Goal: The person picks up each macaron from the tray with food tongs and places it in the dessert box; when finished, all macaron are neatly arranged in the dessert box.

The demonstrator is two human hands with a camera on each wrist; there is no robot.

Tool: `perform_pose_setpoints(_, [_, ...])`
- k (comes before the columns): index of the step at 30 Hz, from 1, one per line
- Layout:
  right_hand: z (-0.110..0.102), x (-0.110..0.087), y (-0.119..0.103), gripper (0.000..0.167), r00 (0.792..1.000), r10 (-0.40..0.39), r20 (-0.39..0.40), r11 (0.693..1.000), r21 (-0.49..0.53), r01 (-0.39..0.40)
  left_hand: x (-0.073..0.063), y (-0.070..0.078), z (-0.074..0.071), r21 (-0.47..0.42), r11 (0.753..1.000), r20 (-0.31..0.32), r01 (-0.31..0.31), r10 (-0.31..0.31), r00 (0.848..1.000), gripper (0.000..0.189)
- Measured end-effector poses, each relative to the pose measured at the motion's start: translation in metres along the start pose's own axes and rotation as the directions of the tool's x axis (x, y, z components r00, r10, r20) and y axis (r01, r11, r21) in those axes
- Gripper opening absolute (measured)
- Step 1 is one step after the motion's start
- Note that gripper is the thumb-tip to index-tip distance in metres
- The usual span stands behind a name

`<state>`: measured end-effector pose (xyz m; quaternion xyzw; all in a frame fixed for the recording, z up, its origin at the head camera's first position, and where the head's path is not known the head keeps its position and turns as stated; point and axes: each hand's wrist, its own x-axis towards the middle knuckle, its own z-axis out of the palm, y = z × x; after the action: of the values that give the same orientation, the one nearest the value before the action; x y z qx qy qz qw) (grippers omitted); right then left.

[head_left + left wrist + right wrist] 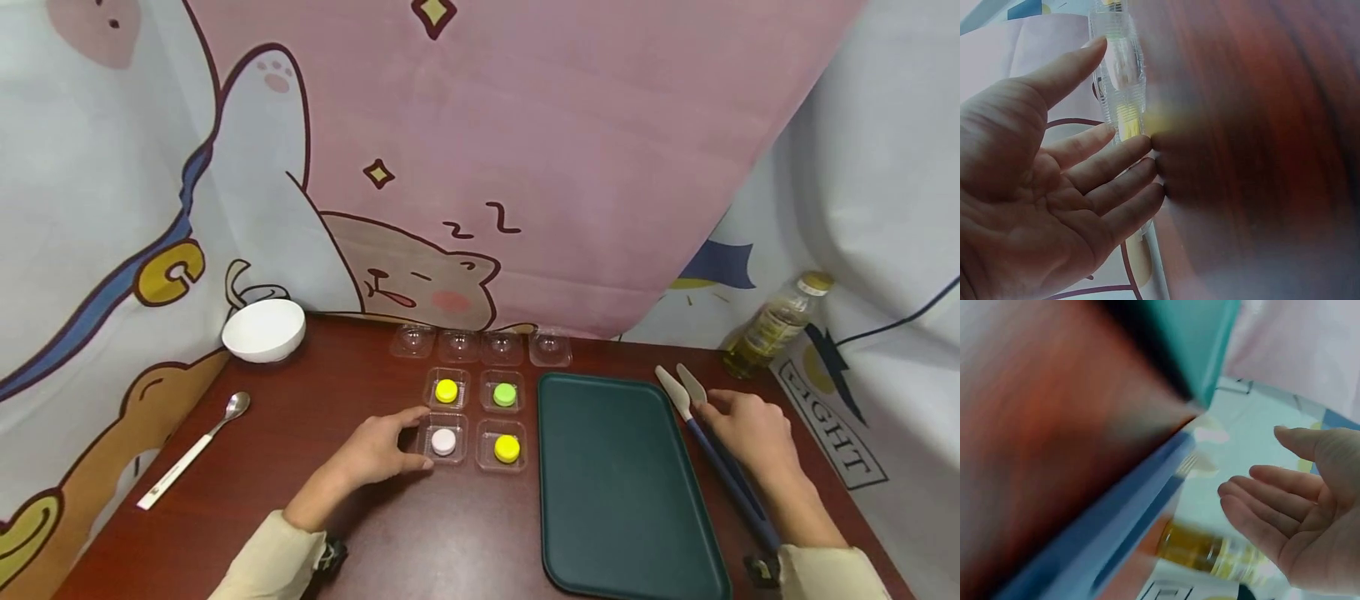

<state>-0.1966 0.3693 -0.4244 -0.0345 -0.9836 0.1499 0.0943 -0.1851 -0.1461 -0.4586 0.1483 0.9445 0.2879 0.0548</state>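
Note:
My left hand point(372, 451) is beside a clear plastic box point(426, 454) holding a pale pink-white disc point(443, 442) like a small macaron. Thumb and fingers are spread at the box's left side; firm contact cannot be told. Around it stand similar boxes with a yellow disc point(446, 391), a green disc point(504, 395) and another yellow disc point(507, 449). Over on the right, my right hand point(752, 433) lies above blue-handled utensils point(723, 467) with flat metal ends. In the right wrist view, its loosely bent fingers hold nothing, apart from the blue handles point(1116, 519).
A dark green tray point(622, 483) lies between the boxes and the utensils. Several clear domed lids point(459, 344) line the back edge. Left are a white bowl point(264, 331) and a spoon point(191, 454); an oil bottle point(776, 329) leans at the back right. Printed cloth encloses the table.

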Motion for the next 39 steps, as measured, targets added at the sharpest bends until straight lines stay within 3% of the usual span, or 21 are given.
perform_pose_setpoints(6, [0.013, 0.028, -0.036, 0.037, 0.987, -0.050, -0.151, 0.991, 0.113, 0.068, 0.002, -0.001, -0.003, 0.008, 1.000, -0.001, 0.001, -0.001, 1.000, 0.079])
perform_pose_setpoints(9, [0.025, 0.047, -0.054, 0.035, 0.988, -0.038, -0.150, 0.982, 0.177, 0.065, 0.003, -0.002, -0.005, 0.017, 1.000, -0.007, 0.005, -0.005, 1.000, 0.079])
perform_pose_setpoints(15, [0.051, 0.078, -0.082, 0.037, 1.000, 0.005, 0.003, 0.939, 0.343, -0.005, 0.003, -0.003, -0.003, 0.019, 1.000, 0.008, 0.016, -0.016, 1.000, 0.079])
perform_pose_setpoints(19, [0.066, 0.092, -0.094, 0.037, 0.993, 0.023, 0.112, 0.862, 0.501, -0.076, 0.002, -0.003, -0.002, 0.010, 1.000, 0.012, 0.016, -0.016, 1.000, 0.078])
perform_pose_setpoints(23, [0.076, 0.102, -0.100, 0.040, 0.982, 0.036, 0.187, 0.805, 0.577, -0.139, 0.002, -0.002, -0.003, 0.006, 1.000, 0.014, 0.016, -0.016, 1.000, 0.078])
perform_pose_setpoints(26, [0.082, 0.106, -0.102, 0.043, 0.971, 0.050, 0.236, 0.797, 0.577, -0.181, 0.003, -0.001, -0.002, 0.004, 1.000, 0.017, 0.014, -0.014, 1.000, 0.078])
perform_pose_setpoints(32, [0.089, 0.111, -0.106, 0.050, 0.948, 0.045, 0.314, 0.813, 0.540, -0.218, 0.004, 0.000, -0.001, 0.001, 1.000, 0.014, 0.014, -0.014, 1.000, 0.079])
perform_pose_setpoints(39, [0.098, 0.113, -0.111, 0.047, 0.938, 0.063, 0.341, 0.802, 0.542, -0.251, 0.001, 0.000, 0.000, 0.001, 1.000, 0.014, 0.024, -0.024, 1.000, 0.079])
